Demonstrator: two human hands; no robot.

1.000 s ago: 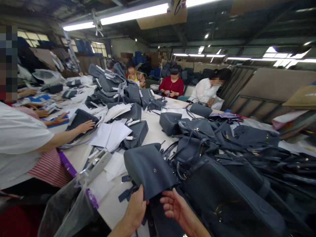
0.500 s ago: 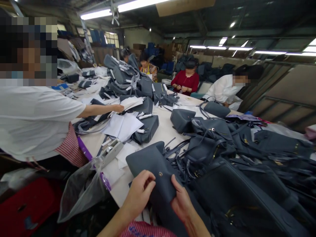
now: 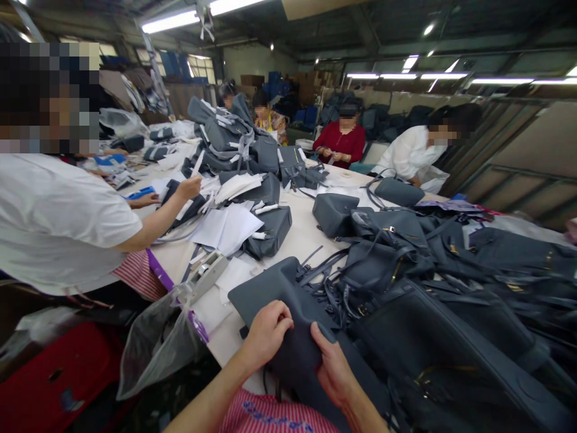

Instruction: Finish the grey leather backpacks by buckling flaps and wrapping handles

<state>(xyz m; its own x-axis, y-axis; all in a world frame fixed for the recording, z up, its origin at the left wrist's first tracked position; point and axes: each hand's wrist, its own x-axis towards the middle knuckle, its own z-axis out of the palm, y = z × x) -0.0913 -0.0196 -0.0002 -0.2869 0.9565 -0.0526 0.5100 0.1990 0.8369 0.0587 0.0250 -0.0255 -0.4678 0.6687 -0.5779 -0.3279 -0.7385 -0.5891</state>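
Note:
A dark blue-grey leather handbag (image 3: 288,288) lies tilted at the table's near edge, in front of my body. My right hand (image 3: 333,364) grips its right side, thumb on top and fingers tucked underneath. Over the middle of the bag, my left hand (image 3: 270,334) is closed, with thumb and fingertips drawn together against the leather. What those fingertips pinch, if anything, is hidden. The leather dips into a crease between my hands.
More dark handbags (image 3: 387,240) with straps are heaped to the right. White paper sheets (image 3: 228,228) and a tape dispenser (image 3: 207,273) lie on the left of the table (image 3: 302,225). A co-worker in a white shirt (image 3: 67,222) stands at left; several others sit behind.
My left hand has shifted slightly right and up, and the bag's round metal snap no longer shows. The co-worker at left has drawn an arm back, lifting a white strip.

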